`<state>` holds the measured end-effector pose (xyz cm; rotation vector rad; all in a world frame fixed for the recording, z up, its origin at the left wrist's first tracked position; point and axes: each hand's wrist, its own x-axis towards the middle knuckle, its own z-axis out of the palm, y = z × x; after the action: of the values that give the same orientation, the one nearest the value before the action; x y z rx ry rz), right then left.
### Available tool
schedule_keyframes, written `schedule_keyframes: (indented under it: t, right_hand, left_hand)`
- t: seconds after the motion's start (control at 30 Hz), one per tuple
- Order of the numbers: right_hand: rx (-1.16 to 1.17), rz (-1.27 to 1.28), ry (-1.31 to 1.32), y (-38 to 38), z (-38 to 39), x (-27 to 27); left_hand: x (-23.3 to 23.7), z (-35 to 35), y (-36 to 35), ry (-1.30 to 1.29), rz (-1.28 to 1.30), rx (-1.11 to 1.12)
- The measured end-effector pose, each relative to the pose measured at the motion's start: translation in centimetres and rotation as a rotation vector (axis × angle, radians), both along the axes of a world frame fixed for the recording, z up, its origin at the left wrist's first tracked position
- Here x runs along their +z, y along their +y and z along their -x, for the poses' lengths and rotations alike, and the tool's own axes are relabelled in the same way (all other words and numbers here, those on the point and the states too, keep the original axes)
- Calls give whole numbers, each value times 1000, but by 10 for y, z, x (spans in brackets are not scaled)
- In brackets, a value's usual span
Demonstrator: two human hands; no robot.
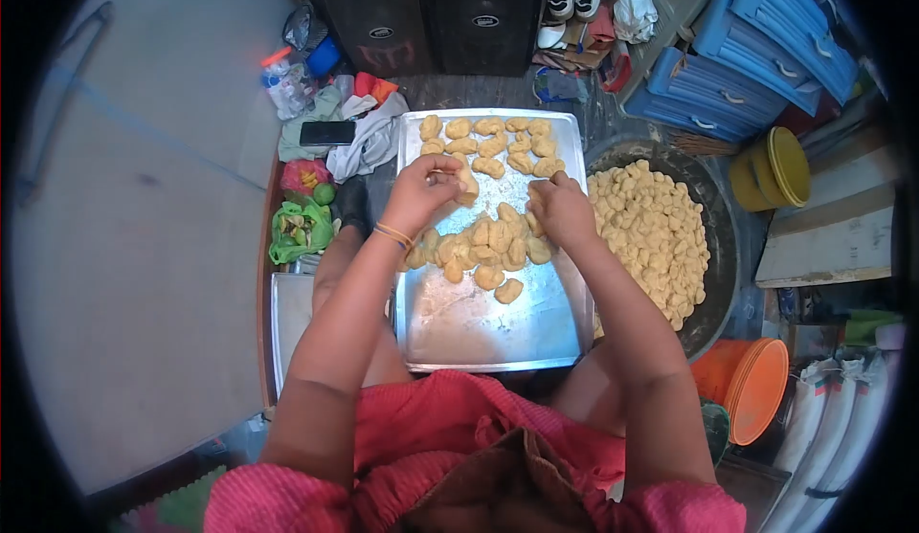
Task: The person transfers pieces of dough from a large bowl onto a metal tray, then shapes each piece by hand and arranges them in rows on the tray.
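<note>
A metal tray [493,337] lies before me. Tan dough pieces [490,145] are set apart in rows at its far end, and a heap of similar dough pieces [488,241] sits across its middle. My left hand [431,188], with bands on the wrist, is closed on a dough piece [467,182] above the tray's left half. Over the right side is my right hand [560,206], its fingers pinched together near the tray's right edge; a bit of dough shows at its fingertips.
A large dark basin [723,255] heaped with dough pieces stands at the right. Near it are an orange bucket [756,389] and a yellow bucket [771,169]. A phone [327,133] lies on cloths at the left, above a green bag [300,230].
</note>
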<state>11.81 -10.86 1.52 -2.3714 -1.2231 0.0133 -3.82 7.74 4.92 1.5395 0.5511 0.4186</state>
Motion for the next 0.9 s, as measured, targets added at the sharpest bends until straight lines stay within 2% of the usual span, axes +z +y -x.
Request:
schedule_keyframes:
  t: [0.1,0.17,0.23,0.27,0.3,0.37,0.43,0.5,0.63,0.7,0.8,0.83,0.9]
  right_hand:
    - [39,47,124,4,-14,-8]
    - [36,-12,199,6,-20,-9]
    - [34,-60,272,7,-24,-5]
    - [22,-181,394,7,-26,-4]
    - [10,-302,518,7,-26,-3]
    - [39,-313,480,3,-27,-11]
    - [69,-326,440,-1,-27,-14]
    - [132,-188,318,-6,-27,-15]
    - [195,-109,272,-14,-30,-9]
    - [274,-70,162,-14,-31,-8]
    - [246,-4,170,-8,-34,-8]
    - [246,-5,172,-6,-31,-7]
    - [125,-234,312,0,-24,-5]
  left_hand:
    - [-4,-15,11,43,-138,-96]
    - [-5,-23,12,89,-230,-139]
    - [0,-28,9,156,-558,-75]
    - [-2,-30,7,156,-556,-76]
    - [-5,-30,6,157,-705,-134]
    - [-12,-31,1,112,-949,-233]
    - [-15,-41,-5,82,-984,-300]
    - [-13,-53,-9,107,-1037,-440]
    - [-15,-72,-19,184,-1167,-479]
    - [-19,-77,-21,249,-1295,-537]
    - [-23,-83,-22,286,-1305,-603]
    - [-23,-81,-20,288,-1305,-604]
    - [-21,-73,-15,137,-1113,-463]
